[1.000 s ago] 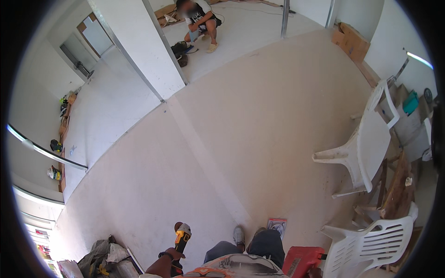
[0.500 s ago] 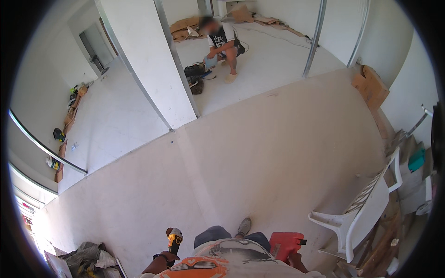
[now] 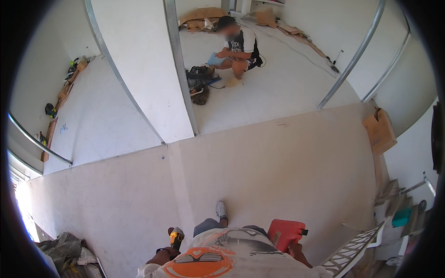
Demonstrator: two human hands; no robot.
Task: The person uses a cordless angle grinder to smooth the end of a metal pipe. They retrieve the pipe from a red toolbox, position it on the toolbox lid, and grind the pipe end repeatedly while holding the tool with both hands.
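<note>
My left hand (image 3: 171,252) is low at the front, its fingers wrapped round a yellow-and-black power tool (image 3: 176,237). The tool points away from me beside my left leg, and its exact kind is hard to make out. On the other side, my right hand (image 3: 297,253) is closed on a red hard case (image 3: 284,234), which hangs by my right leg. Part of that hand is covered by the case. Between them my shirt and one grey shoe (image 3: 221,209) show above the beige floor.
A person (image 3: 238,46) squats beyond the white column (image 3: 134,65), holding a light-blue object near dark bags (image 3: 200,88). Metal posts (image 3: 354,51) stand along the floor's step line. At right are a white plastic chair (image 3: 354,248) and a cardboard box (image 3: 380,131); grey sheeting (image 3: 65,255) lies at left.
The view has shifted as I step, with one foot now farther forward. The white chair has slid lower in the picture. Both hands keep hold of the tool and the case.
</note>
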